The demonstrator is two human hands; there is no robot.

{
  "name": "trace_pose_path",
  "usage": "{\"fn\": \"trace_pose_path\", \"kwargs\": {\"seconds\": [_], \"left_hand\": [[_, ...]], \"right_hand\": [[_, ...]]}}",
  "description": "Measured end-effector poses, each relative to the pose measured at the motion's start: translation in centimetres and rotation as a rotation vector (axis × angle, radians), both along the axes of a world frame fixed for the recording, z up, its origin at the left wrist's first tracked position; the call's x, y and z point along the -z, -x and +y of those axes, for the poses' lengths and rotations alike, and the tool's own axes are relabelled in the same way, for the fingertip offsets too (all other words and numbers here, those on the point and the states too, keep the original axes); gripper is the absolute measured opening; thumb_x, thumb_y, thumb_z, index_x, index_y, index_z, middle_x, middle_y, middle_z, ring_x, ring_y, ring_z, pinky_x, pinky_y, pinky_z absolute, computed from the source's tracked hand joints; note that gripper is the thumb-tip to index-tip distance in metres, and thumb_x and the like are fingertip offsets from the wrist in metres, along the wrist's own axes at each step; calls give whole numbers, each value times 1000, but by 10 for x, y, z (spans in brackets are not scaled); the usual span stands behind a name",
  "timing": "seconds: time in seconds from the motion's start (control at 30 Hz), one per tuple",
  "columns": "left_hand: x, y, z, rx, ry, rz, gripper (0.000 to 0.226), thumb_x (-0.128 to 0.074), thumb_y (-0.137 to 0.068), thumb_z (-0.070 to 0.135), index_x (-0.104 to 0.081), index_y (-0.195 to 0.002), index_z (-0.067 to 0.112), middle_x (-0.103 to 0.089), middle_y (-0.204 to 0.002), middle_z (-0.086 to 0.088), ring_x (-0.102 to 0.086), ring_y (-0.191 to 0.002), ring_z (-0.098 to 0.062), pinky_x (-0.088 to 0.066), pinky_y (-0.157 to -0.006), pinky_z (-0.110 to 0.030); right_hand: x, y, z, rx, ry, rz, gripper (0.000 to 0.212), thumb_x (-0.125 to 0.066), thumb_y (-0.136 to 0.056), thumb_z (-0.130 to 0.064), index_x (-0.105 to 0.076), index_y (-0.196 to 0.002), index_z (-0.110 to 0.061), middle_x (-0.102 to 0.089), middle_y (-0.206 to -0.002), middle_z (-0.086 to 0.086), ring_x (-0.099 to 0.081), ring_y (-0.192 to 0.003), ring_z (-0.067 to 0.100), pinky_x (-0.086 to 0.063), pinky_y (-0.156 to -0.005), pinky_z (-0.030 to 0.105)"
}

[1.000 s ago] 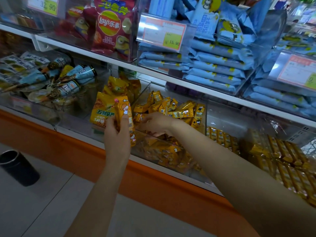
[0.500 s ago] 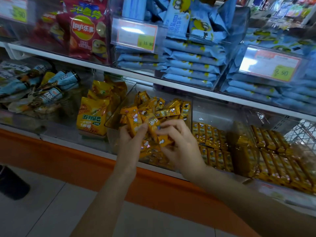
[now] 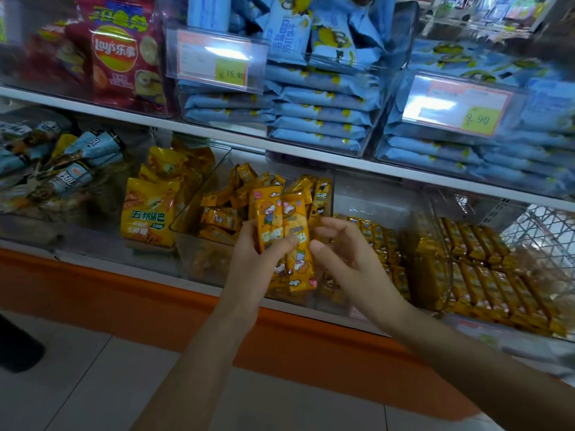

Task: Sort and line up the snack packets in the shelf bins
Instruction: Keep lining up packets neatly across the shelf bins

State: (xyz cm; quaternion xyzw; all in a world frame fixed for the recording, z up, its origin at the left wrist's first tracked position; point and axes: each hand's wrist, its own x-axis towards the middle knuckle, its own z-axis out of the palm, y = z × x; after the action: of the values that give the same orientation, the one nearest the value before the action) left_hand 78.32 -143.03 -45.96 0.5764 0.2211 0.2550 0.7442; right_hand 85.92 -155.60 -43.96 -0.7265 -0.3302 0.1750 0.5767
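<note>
Fingers (image 3: 281, 245) of the left hand (image 3: 252, 265) at frame centre grip two orange packets (image 3: 284, 225) upright, side by side, before the middle bin (image 3: 193, 241), while the right hand (image 3: 345, 253), pinching them a moment ago, has let go, its fingers loose: the pair looks squared, ready for slotting in.

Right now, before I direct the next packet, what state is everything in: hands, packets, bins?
left hand: grip closed round two orange packets.
two orange packets: upright, side by side.
right hand: holds nothing, fingers loosely curled beside the packets.
middle bin: small packets jumbled inside.
right bin packets: lined up in rows.
yellow bags: standing upright.
blue packs: stacked flat.
</note>
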Motion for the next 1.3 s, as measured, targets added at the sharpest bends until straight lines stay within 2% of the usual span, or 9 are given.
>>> {"fn": "trace_pose_path", "kwargs": {"seconds": [0.23,0.33,0.53,0.67,0.8,0.93,1.03,1.17,1.3], "left_hand": [[-2,-5,-20,239,-166,29,30,-66,-85,13,-54,-100,36,-66,-91,12,-64,-74,6,-47,-56,-9],[-2,-7,-22,218,-180,51,25,-67,-85,22,-53,-98,38,-66,-90,16,-64,-79,5,-48,-62,-12],[4,-13,-23,161,-85,95,24,-63,-88,28,-54,-109,33,-63,-104,6,-61,-100,-11,-49,-84,-30],[5,-17,-30,111,-90,57,29,-61,-89,26,-54,-117,29,-65,-106,8,-62,-101,-11,-51,-83,-29],[1,-18,-34,137,-68,65,21,-56,-92,19,-52,-96,39,-63,-98,15,-63,-86,0,-52,-66,-16],[-3,-20,-35,121,-28,107,27,-50,-93,12,-57,-91,38,-65,-99,3,-64,-89,-15,-52,-71,-31],[-4,-20,-31,91,-24,122,26,-49,-93,13,-58,-88,37,-65,-98,-1,-63,-91,-19,-51,-81,-40],[-3,-20,-28,69,-17,103,20,-51,-94,13,-61,-98,30,-66,-92,5,-65,-71,0,-51,-58,-16],[-4,-23,-31,67,-29,110,25,-52,-94,14,-60,-116,21,-66,-97,6,-62,-66,9,-43,-48,-5]], "right_hand": [[-14,-25,-16,-27,60,255,34,-63,-88,-21,-57,-120,-15,-71,-103,2,-68,-95,14,-57,-78,25],[-16,-33,-25,69,20,342,25,-63,-88,-17,-61,-111,-8,-69,-101,9,-70,-89,16,-56,-68,21],[-11,-44,-40,259,-412,788,28,-61,-86,-12,-57,-111,1,-70,-103,11,-70,-92,16,-57,-70,20],[10,-26,-37,130,16,488,36,-68,-80,-15,-60,-116,-12,-68,-108,7,-68,-96,15,-53,-89,29],[12,-17,-34,5,179,212,23,-66,-85,-16,-65,-108,-15,-69,-98,-1,-65,-90,6,-50,-75,18],[8,-26,-39,36,140,225,5,-60,-89,-19,-63,-86,-18,-60,-68,-17,-59,-64,-8,-47,-61,10],[10,-52,-44,158,184,166,11,-61,-89,-21,-60,-84,-12,-62,-81,-8,-64,-72,3,-53,-66,13],[29,-98,-41,247,411,271,41,-65,-88,-26,-56,-119,-1,-64,-93,6,-64,-77,10,-55,-64,15],[54,-117,-22,179,593,432,42,-70,-84,-24,-58,-116,1,-63,-109,7,-65,-77,9,-56,-68,17]]}}
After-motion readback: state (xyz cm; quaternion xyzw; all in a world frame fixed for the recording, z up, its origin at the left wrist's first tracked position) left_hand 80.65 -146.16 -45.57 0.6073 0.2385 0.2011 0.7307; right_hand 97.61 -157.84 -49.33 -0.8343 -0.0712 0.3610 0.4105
